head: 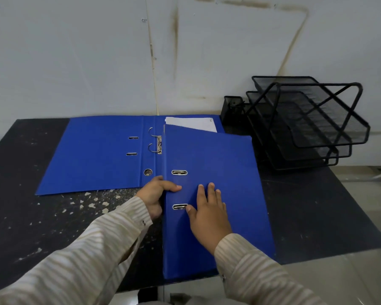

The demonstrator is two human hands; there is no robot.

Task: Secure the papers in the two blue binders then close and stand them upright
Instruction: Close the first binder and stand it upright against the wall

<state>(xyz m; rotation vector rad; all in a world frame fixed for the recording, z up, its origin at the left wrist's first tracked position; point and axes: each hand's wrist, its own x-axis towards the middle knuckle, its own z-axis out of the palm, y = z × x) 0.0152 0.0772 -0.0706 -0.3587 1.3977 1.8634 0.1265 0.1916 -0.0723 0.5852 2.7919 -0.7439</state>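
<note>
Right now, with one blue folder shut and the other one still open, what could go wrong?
1. The closed blue lever-arch binder overlaps the open blue binder and its white paper sheets; lifting it might drag or crease them.
2. The open binder's metal rings look open, so the papers could slip out.
3. The left hand grips the spine edge while the right hand presses flat; fingers might get pinched.
</note>
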